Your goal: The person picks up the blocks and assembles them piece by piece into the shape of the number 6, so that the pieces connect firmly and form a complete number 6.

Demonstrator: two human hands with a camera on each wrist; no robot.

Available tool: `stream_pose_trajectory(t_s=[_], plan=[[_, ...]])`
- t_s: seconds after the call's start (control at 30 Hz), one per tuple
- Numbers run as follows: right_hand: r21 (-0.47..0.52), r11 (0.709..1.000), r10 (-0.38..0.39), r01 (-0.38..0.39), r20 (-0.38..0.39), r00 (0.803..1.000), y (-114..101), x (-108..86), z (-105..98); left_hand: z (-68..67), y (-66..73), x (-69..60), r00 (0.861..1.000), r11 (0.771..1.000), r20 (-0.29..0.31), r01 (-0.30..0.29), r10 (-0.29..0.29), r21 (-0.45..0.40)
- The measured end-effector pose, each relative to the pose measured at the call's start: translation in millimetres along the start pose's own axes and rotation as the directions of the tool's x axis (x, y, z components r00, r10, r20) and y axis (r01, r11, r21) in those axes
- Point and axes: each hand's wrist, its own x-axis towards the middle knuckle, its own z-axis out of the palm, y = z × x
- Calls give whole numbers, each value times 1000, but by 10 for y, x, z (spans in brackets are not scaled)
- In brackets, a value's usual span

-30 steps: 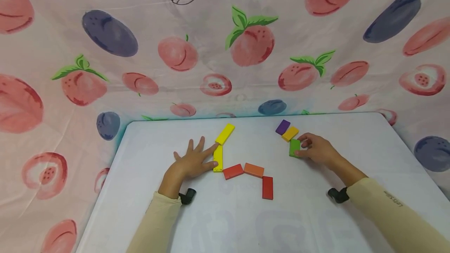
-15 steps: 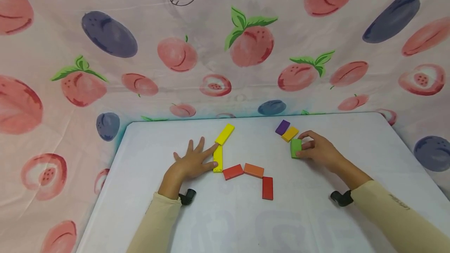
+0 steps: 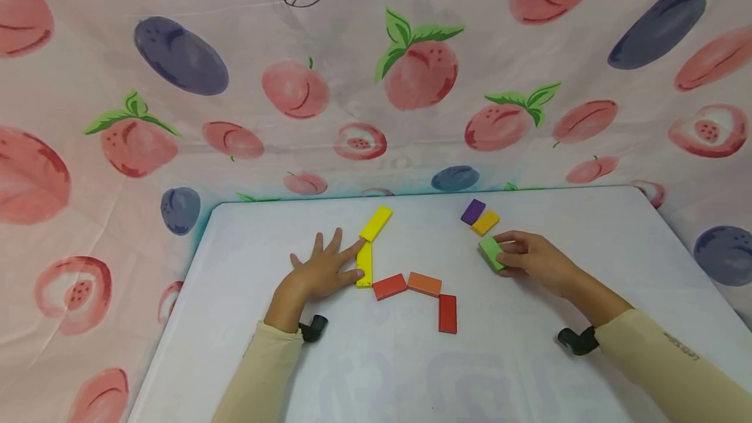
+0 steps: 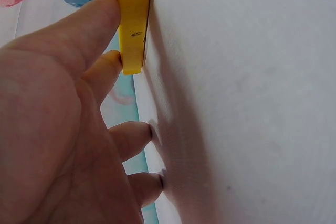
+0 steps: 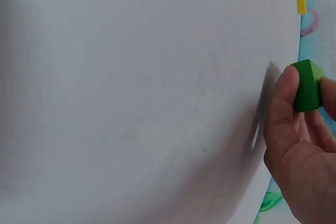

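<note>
My left hand (image 3: 322, 271) lies with fingers spread at the left of two yellow blocks. Its thumb and index finger touch the nearer yellow block (image 3: 365, 266), whose side shows in the left wrist view as a yellow face (image 4: 133, 24). The farther yellow block (image 3: 376, 223) slants off its top end. At the right, my right hand (image 3: 536, 258) pinches a green block (image 3: 491, 254) between thumb and fingers. In the right wrist view the green block (image 5: 307, 86) is tilted and appears raised off the white tabletop.
A red block (image 3: 390, 286), an orange block (image 3: 424, 284) and another red block (image 3: 448, 314) continue the line from the yellow blocks. A purple block (image 3: 473, 211) and an amber block (image 3: 485, 222) touch near the back. A fruit-print cloth (image 3: 399, 142) hangs behind the white table (image 3: 264, 220).
My right hand has picked the green block away from the amber one, tilting it and drawing slightly toward me. The left hand and other blocks have stayed put.
</note>
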Motion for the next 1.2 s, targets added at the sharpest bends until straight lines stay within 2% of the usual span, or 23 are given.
stream_pose_trajectory(t_s=[0.27, 0.37, 0.57, 0.7, 0.93, 1.2], plan=[[152, 988, -37, 16, 135, 990, -35, -19, 65, 9, -21, 15, 1000, 1000, -3, -5, 5, 2], [184, 983, -29, 0, 156, 987, -47, -10, 97, 9, -27, 19, 1000, 1000, -3, -5, 5, 2], [145, 989, 4, -30, 176, 984, -72, -10, 184, 6, -28, 24, 1000, 1000, 0, -5, 5, -2], [122, 992, -2, -23, 198, 980, -121, -38, 272, 6, -26, 22, 1000, 1000, 1, -6, 6, -3], [0, 1000, -27, 27, 182, 983, -208, -80, 406, 10, -14, 14, 1000, 1000, -4, -13, 13, 12], [14, 998, -70, 68, 267, 961, -253, -107, 525, 26, -19, 17, 1000, 1000, -12, -6, 6, 21]])
